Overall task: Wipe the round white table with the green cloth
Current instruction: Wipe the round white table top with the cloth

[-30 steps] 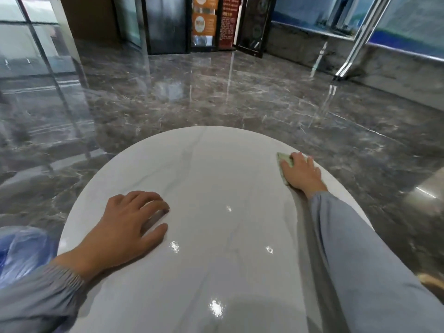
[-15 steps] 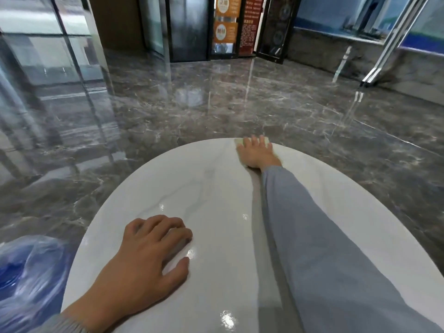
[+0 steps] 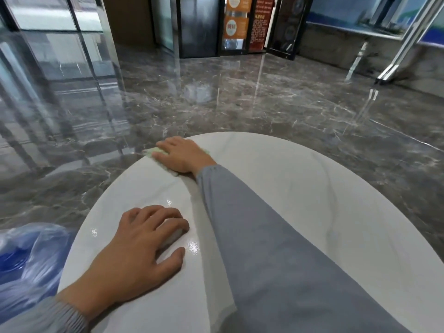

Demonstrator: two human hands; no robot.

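Two hands rest on the round white counter (image 3: 300, 188), which stands on a glossy dark marble floor (image 3: 240, 104). The right hand (image 3: 183, 156) reaches across to the far left edge of the counter and lies palm down on the green cloth (image 3: 150, 152), its fingers (image 3: 161, 155) stretched flat and close together, pressing the cloth against the surface rather than pinching it. Only pale green slivers of the cloth show at the fingertips and beside the thumb; the rest is hidden under the palm. The grey sleeve (image 3: 276, 248) of that arm runs diagonally across the counter. The left hand (image 3: 137, 253) sits flat on the near left part, fingers slightly spread and bent, holding nothing. A blue plastic bag (image 3: 26, 260) lies beside the counter at the near left.
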